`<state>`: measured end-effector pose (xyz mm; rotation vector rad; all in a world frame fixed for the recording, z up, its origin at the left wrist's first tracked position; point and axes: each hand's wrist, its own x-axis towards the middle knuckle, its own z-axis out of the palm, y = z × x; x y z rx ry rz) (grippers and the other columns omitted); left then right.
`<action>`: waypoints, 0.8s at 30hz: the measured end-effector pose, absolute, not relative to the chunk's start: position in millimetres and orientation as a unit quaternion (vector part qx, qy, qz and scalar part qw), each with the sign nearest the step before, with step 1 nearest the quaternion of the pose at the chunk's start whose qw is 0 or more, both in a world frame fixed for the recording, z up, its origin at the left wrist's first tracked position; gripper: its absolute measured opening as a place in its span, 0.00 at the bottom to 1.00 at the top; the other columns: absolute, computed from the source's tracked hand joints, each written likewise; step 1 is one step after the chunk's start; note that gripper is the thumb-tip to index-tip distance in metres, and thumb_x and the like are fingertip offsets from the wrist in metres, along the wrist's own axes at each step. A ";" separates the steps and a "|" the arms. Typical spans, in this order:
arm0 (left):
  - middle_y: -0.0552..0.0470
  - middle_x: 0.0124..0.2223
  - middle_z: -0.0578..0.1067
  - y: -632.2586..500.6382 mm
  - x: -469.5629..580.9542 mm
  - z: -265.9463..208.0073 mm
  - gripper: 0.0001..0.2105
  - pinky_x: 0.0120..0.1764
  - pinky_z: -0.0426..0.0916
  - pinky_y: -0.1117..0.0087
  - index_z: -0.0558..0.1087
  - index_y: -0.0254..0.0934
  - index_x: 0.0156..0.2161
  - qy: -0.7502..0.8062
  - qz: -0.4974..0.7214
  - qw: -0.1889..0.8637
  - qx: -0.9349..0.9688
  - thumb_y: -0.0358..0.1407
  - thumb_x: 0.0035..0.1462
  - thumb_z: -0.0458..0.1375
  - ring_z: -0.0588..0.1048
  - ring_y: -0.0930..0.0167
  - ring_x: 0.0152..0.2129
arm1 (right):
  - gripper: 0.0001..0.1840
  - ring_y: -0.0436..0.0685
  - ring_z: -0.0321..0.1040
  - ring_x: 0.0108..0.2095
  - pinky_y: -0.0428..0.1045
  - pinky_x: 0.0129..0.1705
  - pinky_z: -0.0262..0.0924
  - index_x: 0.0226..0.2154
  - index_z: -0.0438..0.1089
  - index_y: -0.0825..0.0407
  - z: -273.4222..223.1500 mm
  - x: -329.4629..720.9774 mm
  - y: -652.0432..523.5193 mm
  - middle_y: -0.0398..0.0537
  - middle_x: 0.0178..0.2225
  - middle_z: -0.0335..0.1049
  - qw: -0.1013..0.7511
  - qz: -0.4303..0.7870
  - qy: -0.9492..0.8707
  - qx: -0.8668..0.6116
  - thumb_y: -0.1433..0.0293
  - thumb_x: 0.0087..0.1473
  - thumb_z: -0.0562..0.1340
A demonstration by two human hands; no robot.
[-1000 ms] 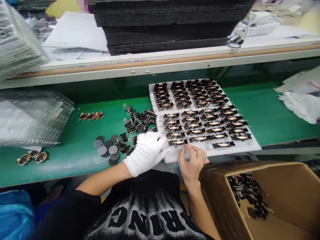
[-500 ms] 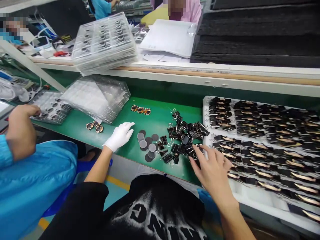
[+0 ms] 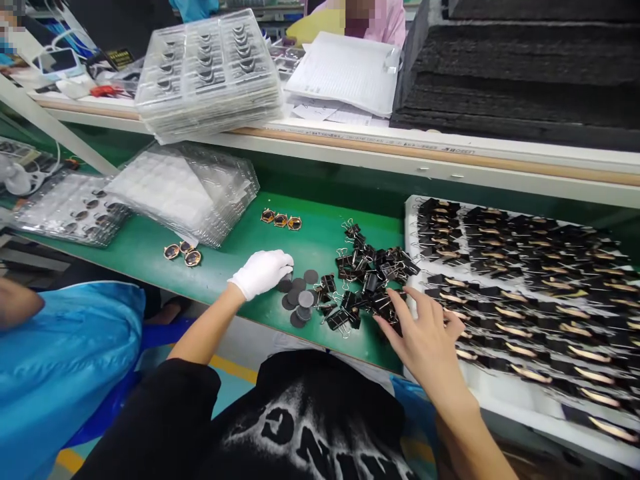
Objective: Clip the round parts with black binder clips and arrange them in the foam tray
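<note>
My left hand (image 3: 263, 273), in a white glove, has its fingers bunched over the left side of a loose pile of round grey discs (image 3: 306, 299). The fingertips close on a disc there, mostly hidden by the glove. To the right lies a heap of black binder clips (image 3: 373, 263) with wire handles. My bare right hand (image 3: 425, 327) rests at the heap's near right edge, with thumb and fingers closed around a binder clip (image 3: 383, 303).
At right, a white tray (image 3: 505, 390) holds rows of clipped pieces. Several small round gold-rimmed parts (image 3: 281, 220) lie on the green table (image 3: 320, 240). Clear plastic trays (image 3: 200, 193) are stacked at left, beside a person in a blue garment (image 3: 75, 353). A shelf (image 3: 350, 148) runs overhead.
My left hand has moved right onto the discs, and its fingers have drawn together. My right hand stays at the clips. The neighbour's arm has pulled back from the plastic tray.
</note>
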<state>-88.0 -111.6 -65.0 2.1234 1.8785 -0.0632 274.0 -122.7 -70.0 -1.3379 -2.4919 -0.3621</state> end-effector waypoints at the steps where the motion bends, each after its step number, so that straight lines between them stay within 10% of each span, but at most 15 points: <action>1: 0.45 0.46 0.79 -112.2 -87.9 -66.0 0.16 0.45 0.69 0.63 0.78 0.43 0.49 0.654 -0.019 0.151 0.741 0.38 0.69 0.48 0.78 0.62 0.41 | 0.23 0.69 0.65 0.55 0.61 0.52 0.49 0.60 0.67 0.54 -69.0 274.0 -123.6 0.66 0.58 0.68 0.155 -0.126 -0.863 -0.464 0.59 0.69 0.60; 12: 0.46 0.70 0.62 -143.8 -119.9 -64.3 0.29 0.57 0.66 0.60 0.63 0.52 0.69 0.569 -0.015 0.138 0.811 0.28 0.67 0.45 0.70 0.60 0.58 | 0.21 0.71 0.67 0.58 0.60 0.53 0.55 0.57 0.69 0.51 -68.3 247.9 -141.8 0.64 0.57 0.70 0.301 -0.076 -0.870 -0.383 0.68 0.63 0.68; 19: 0.46 0.57 0.72 -132.8 -104.9 -73.6 0.18 0.51 0.67 0.61 0.72 0.47 0.58 0.593 -0.029 0.108 0.798 0.36 0.63 0.60 0.74 0.62 0.48 | 0.15 0.63 0.67 0.60 0.58 0.55 0.54 0.55 0.72 0.49 -82.1 186.9 -168.9 0.56 0.57 0.75 0.320 0.035 -0.905 -0.279 0.71 0.66 0.62; 24: 0.48 0.51 0.72 -121.4 -116.6 -77.1 0.15 0.49 0.69 0.66 0.70 0.38 0.51 0.630 0.091 0.181 0.750 0.39 0.61 0.63 0.75 0.67 0.44 | 0.21 0.66 0.57 0.68 0.62 0.59 0.56 0.62 0.67 0.56 -121.4 106.1 -190.2 0.60 0.69 0.60 0.203 0.058 -0.954 -0.211 0.68 0.71 0.55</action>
